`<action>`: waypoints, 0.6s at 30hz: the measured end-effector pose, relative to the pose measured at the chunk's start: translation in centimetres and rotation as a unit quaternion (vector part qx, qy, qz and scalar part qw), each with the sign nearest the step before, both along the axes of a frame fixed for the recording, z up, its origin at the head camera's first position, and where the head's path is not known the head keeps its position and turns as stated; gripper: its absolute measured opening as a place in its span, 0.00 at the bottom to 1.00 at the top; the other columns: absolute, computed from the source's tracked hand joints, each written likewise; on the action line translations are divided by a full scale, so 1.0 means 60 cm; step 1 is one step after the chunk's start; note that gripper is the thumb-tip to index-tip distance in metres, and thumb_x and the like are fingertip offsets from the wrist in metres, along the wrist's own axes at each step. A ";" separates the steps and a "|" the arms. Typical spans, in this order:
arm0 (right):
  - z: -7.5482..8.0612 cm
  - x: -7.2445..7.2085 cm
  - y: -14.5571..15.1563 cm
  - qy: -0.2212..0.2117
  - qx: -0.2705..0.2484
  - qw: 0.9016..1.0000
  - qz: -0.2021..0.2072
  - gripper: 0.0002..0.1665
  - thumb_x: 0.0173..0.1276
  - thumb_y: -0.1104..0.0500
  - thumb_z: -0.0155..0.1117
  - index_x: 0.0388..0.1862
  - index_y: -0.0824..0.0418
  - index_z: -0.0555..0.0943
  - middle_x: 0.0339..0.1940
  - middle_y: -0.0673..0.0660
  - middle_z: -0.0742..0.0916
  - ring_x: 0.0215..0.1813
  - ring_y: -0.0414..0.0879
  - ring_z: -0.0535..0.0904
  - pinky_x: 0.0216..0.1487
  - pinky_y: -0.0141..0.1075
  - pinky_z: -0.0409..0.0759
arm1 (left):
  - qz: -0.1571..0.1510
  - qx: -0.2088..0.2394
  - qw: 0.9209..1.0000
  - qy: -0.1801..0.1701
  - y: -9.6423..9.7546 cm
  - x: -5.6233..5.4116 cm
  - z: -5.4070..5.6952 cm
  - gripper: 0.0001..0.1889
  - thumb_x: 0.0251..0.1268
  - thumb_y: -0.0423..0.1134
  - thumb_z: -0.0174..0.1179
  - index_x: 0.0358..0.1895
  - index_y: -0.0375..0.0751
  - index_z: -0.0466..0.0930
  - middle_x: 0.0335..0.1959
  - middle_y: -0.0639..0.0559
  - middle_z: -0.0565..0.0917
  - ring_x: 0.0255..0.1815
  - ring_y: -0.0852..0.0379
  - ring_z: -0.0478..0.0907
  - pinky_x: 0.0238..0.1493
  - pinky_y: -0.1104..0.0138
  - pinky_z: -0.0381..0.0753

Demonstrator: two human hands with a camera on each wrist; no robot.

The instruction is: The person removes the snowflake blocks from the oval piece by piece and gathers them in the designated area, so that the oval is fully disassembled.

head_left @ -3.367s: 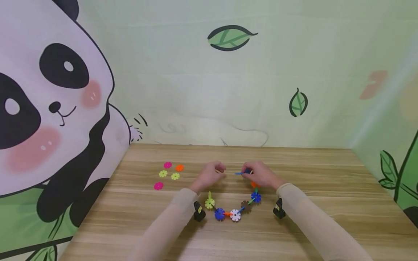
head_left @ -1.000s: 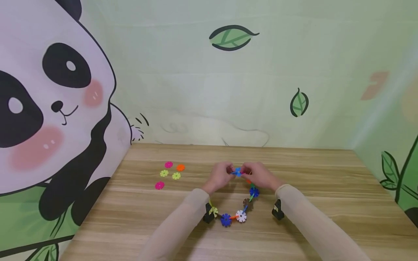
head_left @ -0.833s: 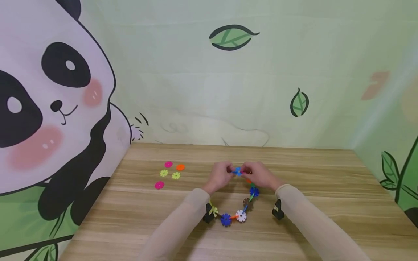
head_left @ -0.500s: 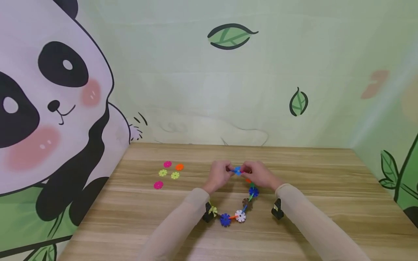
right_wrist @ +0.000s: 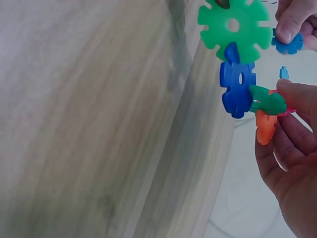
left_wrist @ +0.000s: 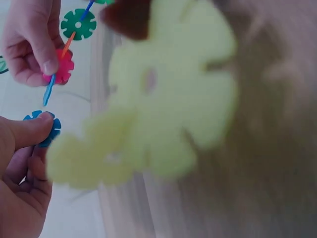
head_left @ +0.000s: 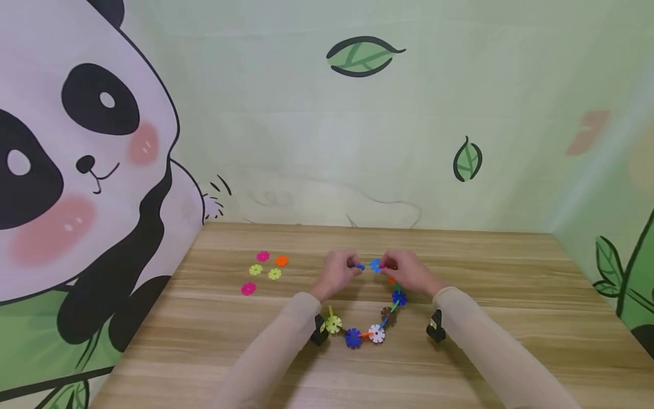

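My left hand [head_left: 337, 271] pinches a blue slotted flower disc [left_wrist: 55, 130] between thumb and fingers. Opposite it, my right hand [head_left: 409, 271] pinches a pink disc [left_wrist: 65, 70] near the end of a chain of interlocked discs. A light blue disc [head_left: 376, 265] is joined to the pink one and points toward the left hand, with a small gap between the two blue discs. From the right hand the chain runs through orange [right_wrist: 266, 128], green and blue discs, then brown, white [head_left: 377, 333] and blue, to yellow-green discs [head_left: 334, 325] below the left hand.
Several loose discs lie at the left of the wooden table [head_left: 490, 284]: pink [head_left: 248, 289], orange [head_left: 281, 261] and yellow-green [head_left: 275, 274]. Behind the table stands a backdrop printed with a panda [head_left: 97, 125] and leaves.
Earlier the left hand looked empty; then both hands met at the light blue disc. Now the left hand has drawn back leftward with a blue disc, uncovering the chain's yellow-green end.
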State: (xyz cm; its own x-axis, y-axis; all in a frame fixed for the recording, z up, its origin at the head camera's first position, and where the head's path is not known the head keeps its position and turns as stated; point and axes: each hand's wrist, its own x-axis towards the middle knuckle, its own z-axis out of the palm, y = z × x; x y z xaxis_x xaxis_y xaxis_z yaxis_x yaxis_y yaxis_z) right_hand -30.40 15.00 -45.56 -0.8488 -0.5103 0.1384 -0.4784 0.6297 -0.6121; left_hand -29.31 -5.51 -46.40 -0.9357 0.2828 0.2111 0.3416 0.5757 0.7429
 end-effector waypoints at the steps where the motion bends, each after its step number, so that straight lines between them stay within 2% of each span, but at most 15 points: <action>1: 0.000 0.000 0.000 0.000 0.002 1.000 0.001 0.04 0.65 0.62 0.64 0.35 0.62 0.80 0.32 0.50 0.84 0.34 0.42 0.77 0.38 0.37 0.79 | 0.002 0.001 1.000 -0.004 -0.003 0.000 0.001 0.06 0.54 0.27 0.67 0.25 0.39 0.80 0.27 0.50 0.84 0.28 0.62 0.78 0.29 0.74 0.77; 11: -0.002 -0.001 0.005 0.003 0.009 1.000 0.006 0.04 0.64 0.62 0.65 0.35 0.61 0.80 0.32 0.49 0.83 0.34 0.42 0.76 0.38 0.37 0.78 | 0.012 -0.007 1.000 -0.012 -0.045 0.003 0.005 0.04 0.56 0.29 0.66 0.31 0.38 0.80 0.30 0.49 0.83 0.35 0.56 0.80 0.35 0.72 0.79; 18: -0.004 -0.002 0.004 -0.002 0.015 1.000 0.003 0.04 0.65 0.62 0.65 0.35 0.61 0.80 0.31 0.48 0.83 0.34 0.42 0.76 0.36 0.35 0.78 | 0.012 -0.002 1.000 -0.003 -0.086 0.008 -0.006 0.04 0.57 0.31 0.66 0.31 0.38 0.79 0.30 0.51 0.82 0.34 0.56 0.78 0.37 0.69 0.79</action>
